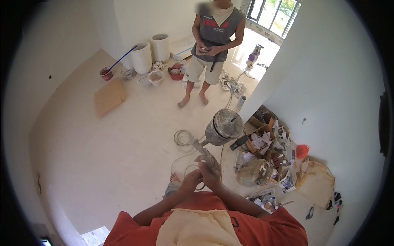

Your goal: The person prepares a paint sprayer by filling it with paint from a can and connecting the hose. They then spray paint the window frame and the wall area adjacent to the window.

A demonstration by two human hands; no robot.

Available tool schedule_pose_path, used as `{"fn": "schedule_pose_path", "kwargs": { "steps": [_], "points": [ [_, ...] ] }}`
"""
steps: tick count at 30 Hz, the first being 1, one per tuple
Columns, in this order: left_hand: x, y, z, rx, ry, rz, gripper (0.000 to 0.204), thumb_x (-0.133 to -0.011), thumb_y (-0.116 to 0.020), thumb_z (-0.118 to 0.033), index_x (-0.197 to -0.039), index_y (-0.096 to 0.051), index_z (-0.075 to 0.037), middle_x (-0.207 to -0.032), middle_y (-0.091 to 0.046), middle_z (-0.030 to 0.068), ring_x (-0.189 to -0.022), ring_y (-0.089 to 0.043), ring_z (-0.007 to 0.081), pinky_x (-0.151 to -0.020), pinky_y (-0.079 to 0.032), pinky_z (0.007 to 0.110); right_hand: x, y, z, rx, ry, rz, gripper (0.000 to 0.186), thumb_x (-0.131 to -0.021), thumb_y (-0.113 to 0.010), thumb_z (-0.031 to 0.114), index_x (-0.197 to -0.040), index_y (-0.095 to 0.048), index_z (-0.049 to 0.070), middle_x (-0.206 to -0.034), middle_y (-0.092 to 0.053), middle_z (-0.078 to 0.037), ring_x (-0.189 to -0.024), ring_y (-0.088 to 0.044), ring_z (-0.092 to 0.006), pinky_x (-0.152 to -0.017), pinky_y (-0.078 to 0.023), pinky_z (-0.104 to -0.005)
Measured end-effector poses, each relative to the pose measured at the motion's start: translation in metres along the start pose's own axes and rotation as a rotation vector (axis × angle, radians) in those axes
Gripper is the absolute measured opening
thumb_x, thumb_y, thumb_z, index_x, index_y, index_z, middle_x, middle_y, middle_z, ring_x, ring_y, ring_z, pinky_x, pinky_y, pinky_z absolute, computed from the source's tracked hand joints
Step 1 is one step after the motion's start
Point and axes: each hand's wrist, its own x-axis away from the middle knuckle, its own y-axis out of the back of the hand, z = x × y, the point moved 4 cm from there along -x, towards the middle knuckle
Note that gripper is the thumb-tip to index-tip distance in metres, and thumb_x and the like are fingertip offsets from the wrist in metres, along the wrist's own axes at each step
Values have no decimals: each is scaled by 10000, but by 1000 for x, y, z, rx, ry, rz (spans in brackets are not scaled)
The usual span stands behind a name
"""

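Spray gun (224, 128), tubs (142, 57) and heaped scrap (266, 137) suggest a renovation site.

Here's the sprayer cup (221, 130), dull, smeared metal | round bottle (249, 173), glossy see-through plastic | flat sheet (109, 97), matt cardboard | shirt (279, 227), matt cloth

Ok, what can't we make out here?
Spray gun, handle and trigger: head view, mostly covered by the right grip.
Whatever the left grip may hold: head view, its fingers tuck in by the right grip.
Cup contents: head view, hidden by the lid.
Any item in the co-worker's hands: head view, too small, partly behind fingers.
Dark thing on the right: head view, cut off by the fisheye rim.
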Motion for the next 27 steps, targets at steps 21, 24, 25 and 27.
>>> {"fn": "schedule_pose_path", "kwargs": {
  "steps": [21,24,25,27],
  "points": [
    [-232,56,-72,-369,104,304,325,-952,-518,-108,-1264,-497,-23,-1169,-572,105,-1111,-556,227,-949,-442,347,-212,25,-74,101,-56,-537,300,-902,-684,141,-1162,-625,2,-923,-673,-46,-825,-609,-114,-725,-494,-281],
    [-298,15,-108,-4,181,439,307,-1002,-469,-154,-1283,-491,-32,-1208,-565,73,-1134,-538,176,-957,-439,321,-264,74,-72,28,-37,-648,294,-905,-676,141,-1160,-623,4,-915,-667,-45,-819,-601,-111,-711,-488,-281],
    [-324,13,-105,40,200,424,312,-1009,-450,-139,-1300,-474,-26,-1205,-561,74,-1125,-535,163,-948,-447,315,-283,89,-82,-9,-26,-654,295,-905,-675,139,-1161,-621,3,-916,-665,-46,-821,-598,-109,-706,-485,-281],
    [-367,20,-90,278,340,327,328,-1024,-426,-154,-1323,-452,-23,-1210,-553,66,-1120,-529,149,-948,-454,306,-320,105,-88,-58,-30,-642,294,-908,-671,137,-1165,-619,3,-921,-663,-46,-826,-593,-104,-700,-480,-280]
  ]
}}
